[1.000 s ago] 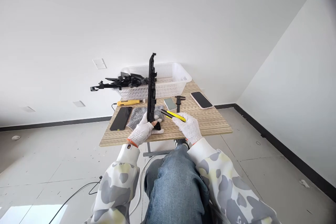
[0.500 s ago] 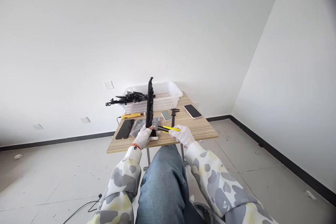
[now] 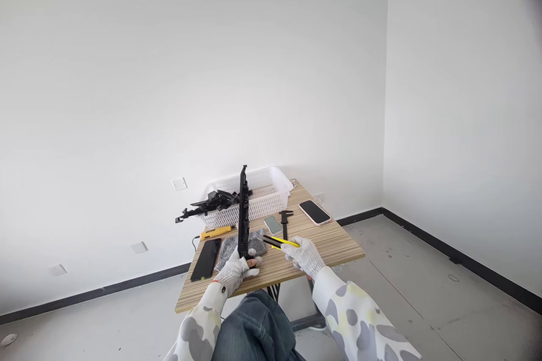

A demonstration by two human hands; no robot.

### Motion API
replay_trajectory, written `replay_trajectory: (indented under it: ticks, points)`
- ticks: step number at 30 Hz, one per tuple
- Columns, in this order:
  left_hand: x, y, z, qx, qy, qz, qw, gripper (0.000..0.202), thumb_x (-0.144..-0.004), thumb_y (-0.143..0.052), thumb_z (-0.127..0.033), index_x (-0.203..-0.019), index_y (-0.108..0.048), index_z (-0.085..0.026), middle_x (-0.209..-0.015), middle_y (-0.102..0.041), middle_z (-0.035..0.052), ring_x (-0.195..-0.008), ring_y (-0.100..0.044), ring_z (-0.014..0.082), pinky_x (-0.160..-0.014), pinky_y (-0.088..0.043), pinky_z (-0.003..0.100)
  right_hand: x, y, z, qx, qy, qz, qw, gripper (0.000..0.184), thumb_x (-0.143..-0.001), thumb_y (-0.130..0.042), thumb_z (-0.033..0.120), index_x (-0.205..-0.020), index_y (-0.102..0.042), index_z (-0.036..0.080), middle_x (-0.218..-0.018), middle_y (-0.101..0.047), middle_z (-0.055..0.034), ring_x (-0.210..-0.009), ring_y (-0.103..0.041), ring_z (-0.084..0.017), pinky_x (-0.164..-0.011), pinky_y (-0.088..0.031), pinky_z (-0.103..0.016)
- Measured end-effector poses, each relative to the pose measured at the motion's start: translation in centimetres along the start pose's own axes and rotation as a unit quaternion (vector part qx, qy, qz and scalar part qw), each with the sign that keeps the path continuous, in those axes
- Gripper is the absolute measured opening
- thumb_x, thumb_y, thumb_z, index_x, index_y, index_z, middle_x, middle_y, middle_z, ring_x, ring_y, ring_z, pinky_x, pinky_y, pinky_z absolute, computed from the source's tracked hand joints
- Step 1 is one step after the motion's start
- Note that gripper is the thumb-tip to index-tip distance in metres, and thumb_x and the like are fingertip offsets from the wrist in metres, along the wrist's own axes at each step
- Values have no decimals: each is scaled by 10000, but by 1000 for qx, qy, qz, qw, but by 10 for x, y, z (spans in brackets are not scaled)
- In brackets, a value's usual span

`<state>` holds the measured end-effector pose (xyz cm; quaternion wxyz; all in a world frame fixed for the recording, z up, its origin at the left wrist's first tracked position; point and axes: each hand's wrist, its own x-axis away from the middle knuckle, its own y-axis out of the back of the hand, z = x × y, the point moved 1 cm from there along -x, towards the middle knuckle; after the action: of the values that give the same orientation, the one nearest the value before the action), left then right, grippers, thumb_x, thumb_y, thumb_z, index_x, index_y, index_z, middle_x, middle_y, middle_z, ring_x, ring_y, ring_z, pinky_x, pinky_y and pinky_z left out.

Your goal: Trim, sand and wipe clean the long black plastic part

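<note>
My left hand point(image 3: 237, 272), in a white glove with bare fingertips showing, is closed around the lower end of a long black plastic part point(image 3: 243, 211). The part stands up lengthwise, pointing away from me. My gloved right hand point(image 3: 305, 255) grips a slim yellow-and-black tool point(image 3: 277, 241) with dark prongs; its exact kind is unclear. The tool's tip points left toward the black part, with a gap between them. Under the part lies a grey bubble-wrap-like packet point(image 3: 228, 251), partly hidden by my left hand.
A white plastic basket point(image 3: 271, 203) at the table's back has black parts point(image 3: 215, 201) jutting over its left side. On the wooden table point(image 3: 334, 242) lie a dark phone-like slab point(image 3: 206, 259), a yellow-handled corded tool point(image 3: 215, 232), a small grey card point(image 3: 272, 224), a black caliper point(image 3: 284, 225) and a phone point(image 3: 314, 212).
My view has tilted up and turned, so the table sits lower in the picture. The tool's tip has drawn away from the black part to the right. Both hands keep their grips.
</note>
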<state>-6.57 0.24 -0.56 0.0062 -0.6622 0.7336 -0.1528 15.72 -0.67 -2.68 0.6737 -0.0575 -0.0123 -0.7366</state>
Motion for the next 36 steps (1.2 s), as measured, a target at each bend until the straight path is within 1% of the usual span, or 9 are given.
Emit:
replay_trajectory:
  ticks: [5,10,16,22,26,29,30,34,36]
  points:
    - [-11,13,3,38,56,-37,997,426,-783,-846,-294,-1099,-600,-149,-892,-688,67,-831,-772,225,-474,-565,187,-14,-2,-3,-22,-22,2,1000,324,-672,-727,465,-765,-566,200,-531,-606,41,-331,-374,-47,-332,-221,-182]
    - [-14,10,-1,96,111,-26,989,504,-971,-546,-552,-1234,-581,-124,-868,-726,119,-863,-778,267,-462,-596,247,-20,-3,-4,-28,-43,4,999,370,-633,-735,492,-778,-546,208,-533,-592,51,-344,-365,-41,-341,-222,-177]
    - [-6,18,2,150,155,57,975,532,-938,-630,-492,-1327,-524,-145,-832,-724,98,-773,-774,281,-379,-575,272,-10,0,-2,-6,-55,34,998,359,-642,-726,471,-830,-609,188,-582,-609,38,-374,-381,-46,-362,-235,-186]
    - [-5,27,21,168,145,74,972,554,-894,-676,-537,-1285,-540,-168,-812,-721,71,-693,-758,258,-360,-554,254,6,10,4,42,-39,77,995,327,-694,-760,403,-916,-735,164,-603,-647,12,-504,-522,-103,-469,-414,-223]
    - [-7,15,24,164,174,129,962,557,-867,-678,-601,-1162,-609,-135,-788,-727,65,-517,-702,215,-395,-578,292,10,16,9,48,-43,121,991,346,-671,-789,395,-925,-774,160,-701,-717,-29,-589,-614,-144,-537,-493,-256]
    - [-10,0,21,167,193,135,957,496,-910,-642,-558,-1125,-630,-112,-822,-729,78,-649,-751,258,-407,-568,273,11,16,8,104,-27,161,981,348,-603,-839,373,-880,-795,167,-708,-728,-34,-580,-625,-149,-512,-491,-251]
    - [-11,-4,20,174,190,129,958,496,-920,-626,-555,-1131,-629,-106,-810,-726,85,-703,-763,271,-407,-561,262,11,16,7,126,-20,161,979,342,-594,-846,366,-873,-800,174,-716,-734,-32,-587,-633,-151,-519,-497,-251]
    - [-14,-13,18,173,191,110,960,527,-918,-630,-554,-1207,-608,-113,-820,-737,104,-767,-770,280,-370,-524,233,10,18,1,135,0,53,989,407,-669,-795,437,-980,-801,175,-760,-756,-37,-632,-668,-167,-578,-537,-271]
    - [-14,-15,16,180,198,99,958,532,-932,-607,-556,-1228,-602,-114,-828,-738,110,-765,-766,272,-339,-491,217,9,18,-2,153,1,82,985,402,-675,-797,446,-973,-800,175,-758,-755,-34,-642,-675,-171,-595,-540,-277]
